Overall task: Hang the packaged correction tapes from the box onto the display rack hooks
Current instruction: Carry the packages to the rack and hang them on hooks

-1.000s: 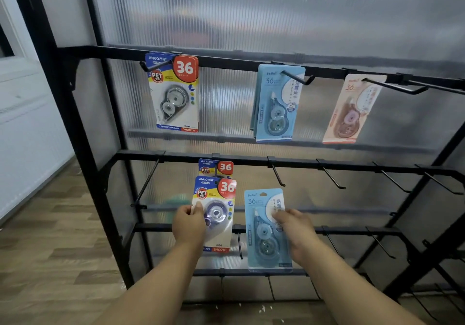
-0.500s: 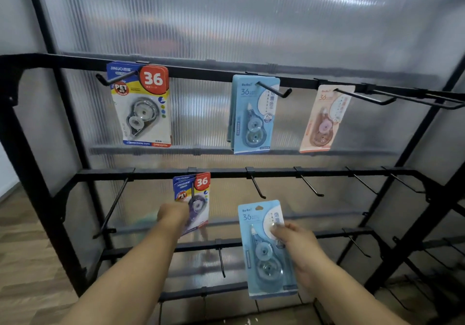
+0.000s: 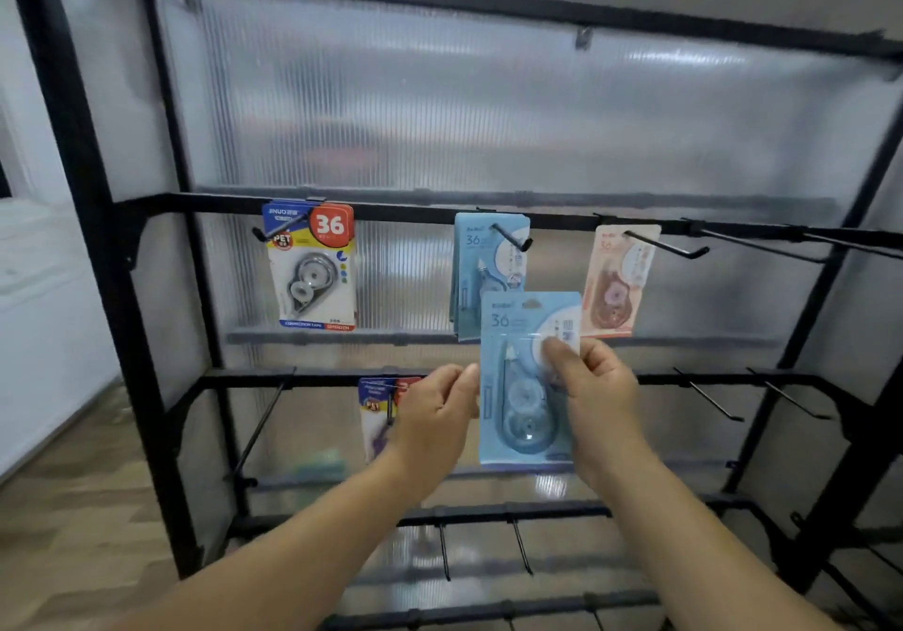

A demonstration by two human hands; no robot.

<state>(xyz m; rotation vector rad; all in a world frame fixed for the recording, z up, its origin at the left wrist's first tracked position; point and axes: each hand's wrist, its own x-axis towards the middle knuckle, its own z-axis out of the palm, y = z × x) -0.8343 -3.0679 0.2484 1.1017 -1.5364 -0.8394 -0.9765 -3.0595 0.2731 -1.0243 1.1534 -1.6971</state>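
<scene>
My right hand (image 3: 593, 386) pinches a light-blue correction tape pack (image 3: 525, 415) by its right edge and holds it upright in front of the black display rack (image 3: 122, 337). My left hand (image 3: 437, 415) touches the pack's left edge with its fingertips. On the upper rail hang a blue-yellow-red "36" pack (image 3: 312, 268), a stack of light-blue packs (image 3: 481, 259) and a pink pack (image 3: 618, 283). A blue-yellow-red pack (image 3: 376, 410) hangs on the second rail, partly hidden behind my left hand.
Bare black hooks (image 3: 708, 393) stick out of the second rail at the right, and short ones (image 3: 520, 547) hang from the lower rail. A ribbed translucent panel (image 3: 488, 117) backs the rack. Wooden floor (image 3: 63, 508) lies at the left. The box is out of view.
My left hand let go of the blue-yellow-red pack, which stays on the second-rail hook, and moved right to the light-blue pack. My right hand raised that pack towards the upper rail.
</scene>
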